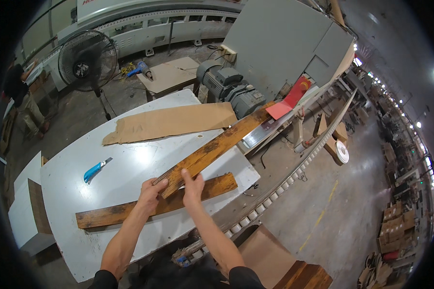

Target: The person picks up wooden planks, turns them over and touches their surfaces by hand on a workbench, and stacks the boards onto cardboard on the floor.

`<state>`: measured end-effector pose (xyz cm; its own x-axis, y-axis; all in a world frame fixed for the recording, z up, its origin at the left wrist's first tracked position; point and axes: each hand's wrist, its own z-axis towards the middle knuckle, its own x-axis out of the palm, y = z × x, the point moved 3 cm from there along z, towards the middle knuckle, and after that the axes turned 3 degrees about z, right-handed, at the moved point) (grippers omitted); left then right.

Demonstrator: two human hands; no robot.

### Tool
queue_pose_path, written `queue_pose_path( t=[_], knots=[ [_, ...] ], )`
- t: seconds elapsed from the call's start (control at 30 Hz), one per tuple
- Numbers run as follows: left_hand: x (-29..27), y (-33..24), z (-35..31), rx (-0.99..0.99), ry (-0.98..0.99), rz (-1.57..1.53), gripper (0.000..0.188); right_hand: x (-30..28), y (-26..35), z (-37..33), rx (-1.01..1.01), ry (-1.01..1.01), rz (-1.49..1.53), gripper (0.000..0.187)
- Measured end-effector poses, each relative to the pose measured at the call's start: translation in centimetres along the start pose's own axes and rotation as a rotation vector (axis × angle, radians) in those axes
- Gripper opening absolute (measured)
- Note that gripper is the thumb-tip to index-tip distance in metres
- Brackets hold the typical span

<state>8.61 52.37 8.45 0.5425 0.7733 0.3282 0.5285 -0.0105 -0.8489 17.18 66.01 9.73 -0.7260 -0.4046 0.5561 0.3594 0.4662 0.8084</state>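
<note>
1. Left hand (152,189) & right hand (193,182) are both gripping near end of a worn wooden plank (217,147).
2. Plank is angling up-right over white table (130,164), crossing a second plank (115,212) lying flat.
3. Blue utility knife (95,170) is lying well left.

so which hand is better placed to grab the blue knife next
Left, probably. The blue knife lies on the white table to the person's left, nearer the left hand. The right hand sits further away; both grip the near end of the long plank.
</note>
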Motion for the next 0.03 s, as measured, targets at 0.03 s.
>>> queue_pose_path(
  t=[0.03],
  knots=[
    [-1.21,0.13,-0.7,-0.033,0.034,0.039,0.064,-0.02,1.6,0.74,-0.013,0.032,0.078,0.044]
  ],
)
